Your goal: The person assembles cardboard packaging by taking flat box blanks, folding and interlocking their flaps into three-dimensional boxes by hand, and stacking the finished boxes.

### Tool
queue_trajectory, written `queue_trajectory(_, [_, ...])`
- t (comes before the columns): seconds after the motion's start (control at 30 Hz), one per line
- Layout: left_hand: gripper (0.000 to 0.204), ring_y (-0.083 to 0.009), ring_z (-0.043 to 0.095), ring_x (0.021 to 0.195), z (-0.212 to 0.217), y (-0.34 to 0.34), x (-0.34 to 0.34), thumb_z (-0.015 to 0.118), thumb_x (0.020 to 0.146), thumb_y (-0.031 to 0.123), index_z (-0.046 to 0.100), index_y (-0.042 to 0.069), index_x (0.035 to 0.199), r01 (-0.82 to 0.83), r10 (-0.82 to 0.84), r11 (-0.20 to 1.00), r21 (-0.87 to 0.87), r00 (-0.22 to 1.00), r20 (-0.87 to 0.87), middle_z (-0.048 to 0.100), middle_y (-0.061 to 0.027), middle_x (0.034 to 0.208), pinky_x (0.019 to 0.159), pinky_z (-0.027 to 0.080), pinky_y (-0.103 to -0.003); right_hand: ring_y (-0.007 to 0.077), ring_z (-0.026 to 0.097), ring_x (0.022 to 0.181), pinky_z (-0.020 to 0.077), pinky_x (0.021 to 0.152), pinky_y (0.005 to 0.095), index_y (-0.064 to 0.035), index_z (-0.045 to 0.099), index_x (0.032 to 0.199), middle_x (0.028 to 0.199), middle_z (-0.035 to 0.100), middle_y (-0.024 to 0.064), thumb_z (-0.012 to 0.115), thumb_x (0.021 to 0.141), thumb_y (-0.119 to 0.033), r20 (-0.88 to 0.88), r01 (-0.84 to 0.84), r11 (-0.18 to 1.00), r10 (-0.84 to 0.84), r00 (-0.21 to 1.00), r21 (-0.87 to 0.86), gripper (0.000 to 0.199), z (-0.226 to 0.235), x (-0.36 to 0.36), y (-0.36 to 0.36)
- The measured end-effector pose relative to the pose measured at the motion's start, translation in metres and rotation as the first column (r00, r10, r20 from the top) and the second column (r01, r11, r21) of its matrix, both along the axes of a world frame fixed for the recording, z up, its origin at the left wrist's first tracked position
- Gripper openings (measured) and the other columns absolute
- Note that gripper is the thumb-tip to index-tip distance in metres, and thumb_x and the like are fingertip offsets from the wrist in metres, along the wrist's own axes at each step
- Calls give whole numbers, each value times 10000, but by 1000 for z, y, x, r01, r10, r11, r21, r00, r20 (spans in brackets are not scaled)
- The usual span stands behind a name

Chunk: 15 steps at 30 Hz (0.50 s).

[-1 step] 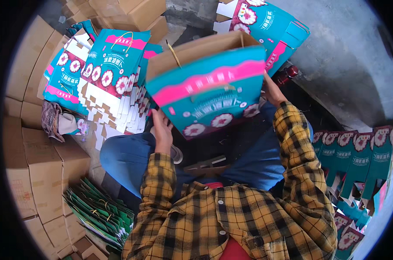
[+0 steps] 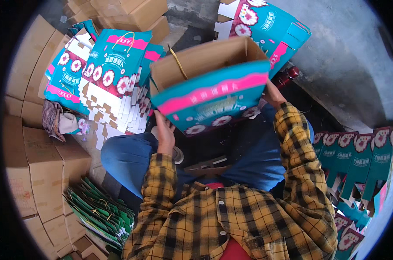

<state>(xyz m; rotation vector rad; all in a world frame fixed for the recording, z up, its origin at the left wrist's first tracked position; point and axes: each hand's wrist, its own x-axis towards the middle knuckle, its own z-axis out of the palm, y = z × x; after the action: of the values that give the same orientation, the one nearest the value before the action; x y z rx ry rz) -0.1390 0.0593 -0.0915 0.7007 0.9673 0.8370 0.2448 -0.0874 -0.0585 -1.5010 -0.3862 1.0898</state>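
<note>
A teal and pink cardboard gift box (image 2: 213, 97) is raised over my lap between my two hands. Its open top tips toward me, so the brown inside shows, and a yellow cord handle hangs over the far left part. My left hand (image 2: 164, 134) presses against the lower left side, its thumb by the corner. On the right side, my right hand (image 2: 273, 94) grips the box; some of its fingers are hidden behind the cardboard. The underside of the box is out of sight.
Flattened teal gift boxes (image 2: 112, 65) lie piled at left. A similar carton (image 2: 270, 26) rests at far right, near a dark red bottle (image 2: 287, 76). Green folded bags (image 2: 99, 210) stand lower left beside brown cartons (image 2: 42, 164). More teal boxes (image 2: 361, 151) line the right.
The gift box has tipped further, so more of its inside shows and less of its front. It has shifted slightly right, with both hands staying at its sides.
</note>
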Motion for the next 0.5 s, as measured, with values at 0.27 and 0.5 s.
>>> queue_trajectory(0.27, [511, -207, 504, 1218, -56, -15, -14, 393, 1009, 446, 483, 63, 1335, 5, -5, 998, -69, 1000, 10, 537, -93, 1321, 1027, 384, -351, 255, 649, 824, 507, 692, 349, 43, 663, 1032, 1002, 674, 170, 556, 916, -468, 77, -48, 990, 59, 995, -135, 535, -16, -19, 3])
queue_trajectory(0.5, [559, -209, 465, 1267, -51, 19, 0, 393, 1014, 443, 500, 9, 1349, 254, -107, 909, 330, 908, -405, 519, -113, 1362, 1075, 325, -329, 250, 648, 888, 469, 819, 373, -14, 676, 992, 904, 679, 149, 556, 911, -403, 754, -226, 944, 329, 568, -242, 415, -17, -14, 34])
